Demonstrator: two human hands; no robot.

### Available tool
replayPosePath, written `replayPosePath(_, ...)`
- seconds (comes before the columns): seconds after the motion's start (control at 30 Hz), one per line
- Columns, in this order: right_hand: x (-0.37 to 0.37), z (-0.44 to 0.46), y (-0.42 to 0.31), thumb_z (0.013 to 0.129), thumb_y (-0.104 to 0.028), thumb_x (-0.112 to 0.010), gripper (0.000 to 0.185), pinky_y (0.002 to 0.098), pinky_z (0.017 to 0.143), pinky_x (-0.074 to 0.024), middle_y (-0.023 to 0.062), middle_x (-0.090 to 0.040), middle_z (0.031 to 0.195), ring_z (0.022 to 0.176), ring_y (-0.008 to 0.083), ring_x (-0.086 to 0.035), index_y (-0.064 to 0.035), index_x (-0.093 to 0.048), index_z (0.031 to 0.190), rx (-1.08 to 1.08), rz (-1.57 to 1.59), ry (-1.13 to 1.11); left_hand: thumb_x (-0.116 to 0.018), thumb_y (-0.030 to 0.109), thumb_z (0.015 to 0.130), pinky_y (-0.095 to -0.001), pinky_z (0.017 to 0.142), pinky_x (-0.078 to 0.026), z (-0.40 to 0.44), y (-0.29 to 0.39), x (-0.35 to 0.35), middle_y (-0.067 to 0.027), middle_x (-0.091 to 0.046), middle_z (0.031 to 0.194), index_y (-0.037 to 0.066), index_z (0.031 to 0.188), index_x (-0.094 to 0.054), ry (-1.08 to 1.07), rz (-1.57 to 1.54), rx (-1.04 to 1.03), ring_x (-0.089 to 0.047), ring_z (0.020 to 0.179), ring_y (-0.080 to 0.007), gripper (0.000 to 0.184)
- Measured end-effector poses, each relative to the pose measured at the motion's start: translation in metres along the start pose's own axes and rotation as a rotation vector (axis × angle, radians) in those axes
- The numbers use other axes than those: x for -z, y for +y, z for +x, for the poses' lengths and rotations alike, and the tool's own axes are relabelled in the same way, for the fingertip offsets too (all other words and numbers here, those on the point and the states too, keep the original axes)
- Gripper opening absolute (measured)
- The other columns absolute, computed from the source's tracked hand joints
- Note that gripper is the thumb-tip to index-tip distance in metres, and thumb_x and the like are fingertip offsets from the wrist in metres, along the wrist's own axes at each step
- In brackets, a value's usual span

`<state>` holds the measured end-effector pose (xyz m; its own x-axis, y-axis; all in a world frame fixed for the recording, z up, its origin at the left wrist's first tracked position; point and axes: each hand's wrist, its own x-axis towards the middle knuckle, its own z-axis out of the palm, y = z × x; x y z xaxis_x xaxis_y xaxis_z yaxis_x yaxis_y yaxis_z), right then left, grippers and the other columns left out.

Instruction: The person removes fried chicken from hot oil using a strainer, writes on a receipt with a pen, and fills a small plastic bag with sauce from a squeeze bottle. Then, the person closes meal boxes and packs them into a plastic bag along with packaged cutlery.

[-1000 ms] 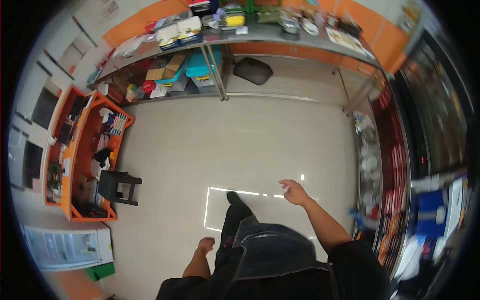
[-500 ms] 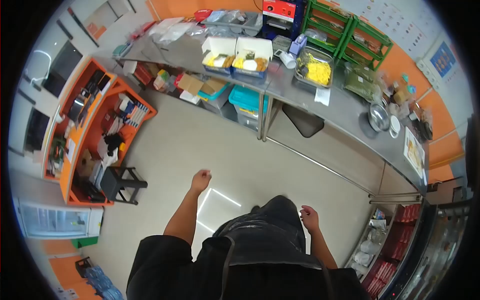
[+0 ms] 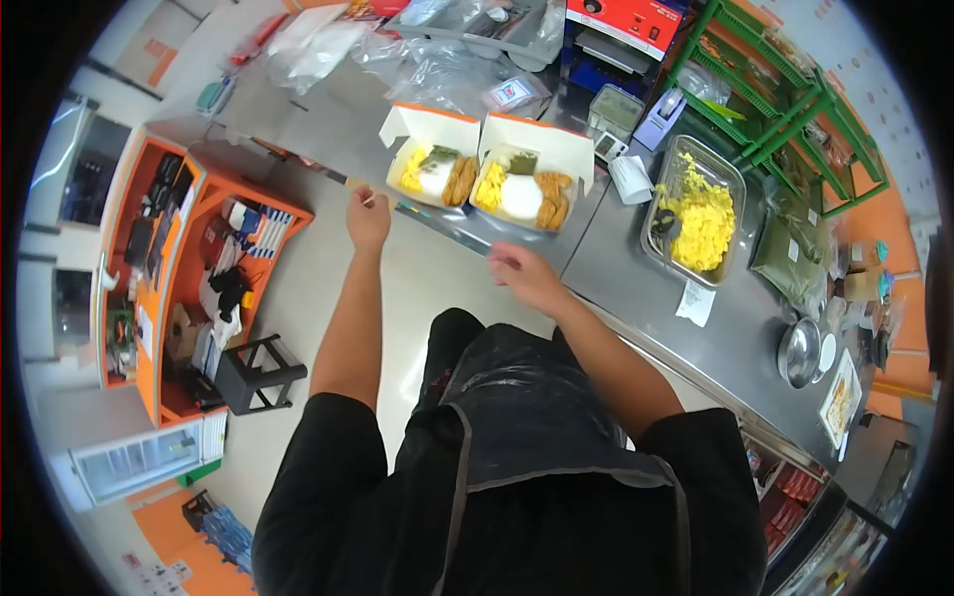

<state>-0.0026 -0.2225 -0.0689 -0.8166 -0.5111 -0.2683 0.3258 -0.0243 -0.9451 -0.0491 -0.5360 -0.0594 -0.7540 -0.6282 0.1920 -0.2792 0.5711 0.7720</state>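
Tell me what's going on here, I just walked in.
A person in a dark apron is at a metal counter, with the left hand and right hand near two open food boxes. Neither hand touches the boxes. Each box already has white, yellow, green and brown food in it. A metal tray of yellow food sits to the right.

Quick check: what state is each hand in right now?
Left hand: loosely curled; can't tell whether it holds anything.
Right hand: partly open, fingers bent, nothing visible in it.
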Motion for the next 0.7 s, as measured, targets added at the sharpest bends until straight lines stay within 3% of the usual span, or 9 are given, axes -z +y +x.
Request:
replayPosePath(0.2, -0.06, 0.086, -0.013, 0.083, -0.025, -0.069, 0.076, 0.0378, 0.086, -0.0507, 0.0205, -0.06, 0.119, 0.095, 0.0258, -0.064, 0.0047, -0.034, 0.142, -0.075, -0.25, 0.06, -0.061, 0.018, 0.088, -0.0317, 0.088, -0.05, 0.098, -0.047, -0.027, -0.0145, -0.068, 0.109, -0.005, 0.123, -0.058, -0.574, -0.065, -0.193, -0.065, 0.101, -0.0212, 0.042)
replayPosePath(0.3, -0.072, 0.098, 0.029, 0.086, -0.025, -0.068, 0.078, 0.0341, 0.087, -0.051, 0.0234, -0.053, 0.133, 0.098, 0.0238, -0.064, 0.0046, -0.028, 0.145, 0.105, -0.249, 0.131, -0.057, 0.016, 0.098, -0.0296, 0.089, -0.049, 0.116, -0.054, -0.031, -0.01, -0.066, 0.111, -0.002, 0.125, -0.058, -0.809, -0.445, -0.034, -0.062, 0.099, -0.0161, 0.033)
replayPosePath(0.33, -0.072, 0.086, 0.011, 0.088, -0.023, -0.066, 0.061, 0.0325, 0.085, -0.0515, 0.0203, -0.06, 0.125, 0.094, 0.0228, -0.065, 0.0018, -0.043, 0.14, 0.077, -0.176, 0.195, -0.057, 0.018, 0.098, -0.0284, 0.093, -0.047, 0.127, -0.073, -0.03, -0.0111, -0.063, 0.119, -0.003, 0.131, -0.053, -0.837, -0.482, 0.004, -0.06, 0.107, -0.0159, 0.039)
replayPosePath(0.37, -0.071, 0.072, 0.003, 0.089, -0.021, -0.064, 0.048, 0.0328, 0.084, -0.0517, 0.0178, -0.064, 0.118, 0.091, 0.0221, -0.066, 0.0002, -0.053, 0.131, 0.0, -0.186, 0.342, -0.055, 0.016, 0.098, -0.0284, 0.089, -0.047, 0.121, -0.058, -0.021, -0.0099, -0.061, 0.119, -0.003, 0.133, -0.05, -0.701, -0.507, 0.209, -0.058, 0.106, -0.0151, 0.039)
replayPosePath(0.4, -0.067, 0.054, -0.003, 0.09, -0.02, -0.063, 0.037, 0.0331, 0.084, -0.0519, 0.0152, -0.068, 0.112, 0.088, 0.0213, -0.066, -0.0015, -0.062, 0.122, -0.07, -0.196, 0.467, -0.055, 0.015, 0.099, -0.028, 0.086, -0.047, 0.12, -0.064, -0.009, -0.0081, -0.061, 0.113, -0.002, 0.127, -0.051, -0.666, -0.433, 0.173, -0.057, 0.101, -0.0144, 0.034)
replayPosePath(0.47, -0.052, 0.018, 0.001, 0.091, -0.015, -0.061, 0.02, 0.0336, 0.079, -0.0525, 0.0123, -0.071, 0.097, 0.083, 0.0202, -0.067, -0.0032, -0.071, 0.103, -0.138, -0.221, 1.025, -0.054, 0.015, 0.099, -0.0275, 0.082, -0.046, 0.124, -0.076, 0.008, -0.0063, -0.06, 0.108, -0.002, 0.121, -0.053, -0.651, -0.377, 0.116, -0.055, 0.096, -0.0137, 0.028)
replayPosePath(0.57, 0.04, -0.059, 0.02, 0.088, -0.007, -0.058, 0.022, 0.039, 0.077, -0.0515, 0.0168, -0.066, 0.097, 0.085, 0.0314, -0.065, -0.0026, -0.066, 0.107, -0.247, -0.677, 1.727, -0.053, 0.009, 0.095, -0.024, 0.069, -0.042, 0.103, -0.082, 0.031, -0.0038, -0.053, 0.087, 0.002, 0.091, -0.053, -0.795, -0.342, -0.338, -0.05, 0.077, -0.011, 0.008)
replayPosePath(0.6, 0.074, -0.087, 0.024, 0.088, -0.008, -0.056, 0.025, 0.0419, 0.085, -0.0501, 0.0199, -0.064, 0.109, 0.099, 0.0358, -0.062, -0.0022, -0.065, 0.111, -0.162, -0.917, 1.835, -0.055, 0.006, 0.09, -0.0255, 0.062, -0.042, 0.097, -0.08, 0.031, -0.006, -0.055, 0.079, 0.002, 0.086, -0.056, -0.944, -0.35, -0.455, -0.052, 0.069, -0.0127, 0.006)
replayPosePath(0.7, 0.149, -0.131, 0.04, 0.094, -0.024, -0.052, 0.039, 0.0453, 0.098, -0.0445, 0.0196, -0.053, 0.134, 0.123, 0.0393, -0.05, -0.0065, -0.057, 0.128, -0.417, -1.257, 1.721, -0.06, 0.005, 0.087, -0.0281, 0.056, -0.044, 0.054, -0.033, 0.017, -0.0079, -0.057, 0.073, 0.002, 0.087, -0.06, -1.223, -0.363, -0.686, -0.055, 0.061, -0.0161, 0.003)
